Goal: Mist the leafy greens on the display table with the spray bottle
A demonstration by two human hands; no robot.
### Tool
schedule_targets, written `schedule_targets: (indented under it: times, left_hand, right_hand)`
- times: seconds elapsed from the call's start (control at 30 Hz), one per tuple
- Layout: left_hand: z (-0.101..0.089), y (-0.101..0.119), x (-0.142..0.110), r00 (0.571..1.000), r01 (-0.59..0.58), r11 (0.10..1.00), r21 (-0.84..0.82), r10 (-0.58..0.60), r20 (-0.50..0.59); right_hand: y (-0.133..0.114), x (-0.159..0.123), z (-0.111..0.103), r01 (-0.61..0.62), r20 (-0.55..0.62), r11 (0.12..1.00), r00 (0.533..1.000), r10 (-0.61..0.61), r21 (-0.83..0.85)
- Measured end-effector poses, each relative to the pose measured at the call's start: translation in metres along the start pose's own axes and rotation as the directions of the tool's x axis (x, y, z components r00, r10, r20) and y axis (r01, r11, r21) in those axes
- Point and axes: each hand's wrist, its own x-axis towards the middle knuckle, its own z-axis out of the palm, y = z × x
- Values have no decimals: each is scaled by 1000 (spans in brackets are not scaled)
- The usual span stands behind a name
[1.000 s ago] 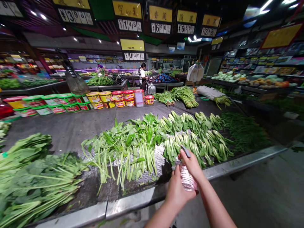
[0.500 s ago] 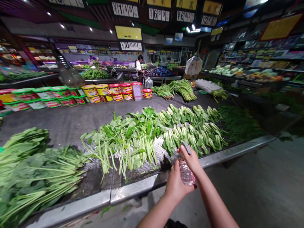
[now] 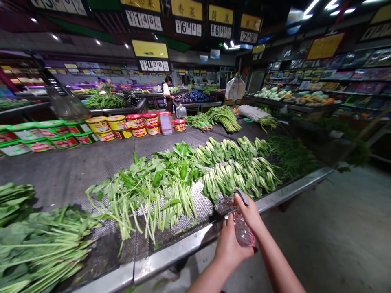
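Observation:
In front of the stall edge I hold a clear, pinkish spray bottle (image 3: 243, 231) with a grey top. My left hand (image 3: 229, 242) is closed round the lower body of the bottle from the left. Around its neck and head my right hand (image 3: 249, 211) is closed. Just beyond the bottle lie rows of bok choy (image 3: 241, 175). Left of them are loose leafy greens with long pale stems (image 3: 152, 191). Both hands partly hide the bottle.
A metal rim (image 3: 183, 248) runs along the stall's front. Stacked tubs (image 3: 104, 127) line the back, beside bundled long green vegetables (image 3: 226, 118). Big leafy bunches (image 3: 45, 240) lie at left. A person (image 3: 167, 93) stands farther off. Price signs (image 3: 150, 55) hang above.
The view has turned a little to the right, so the stall has slid leftward in the picture. Both hands keep hold of the spray bottle and sit slightly lower in view.

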Motion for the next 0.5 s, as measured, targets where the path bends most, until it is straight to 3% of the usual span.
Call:
schedule_targets:
  times: [0.5]
  left_hand:
    - [-3,5,8,993,-34,998,44,29,114]
  right_hand:
    - [-2,-4,-10,-24,-99,998,995,18,-60]
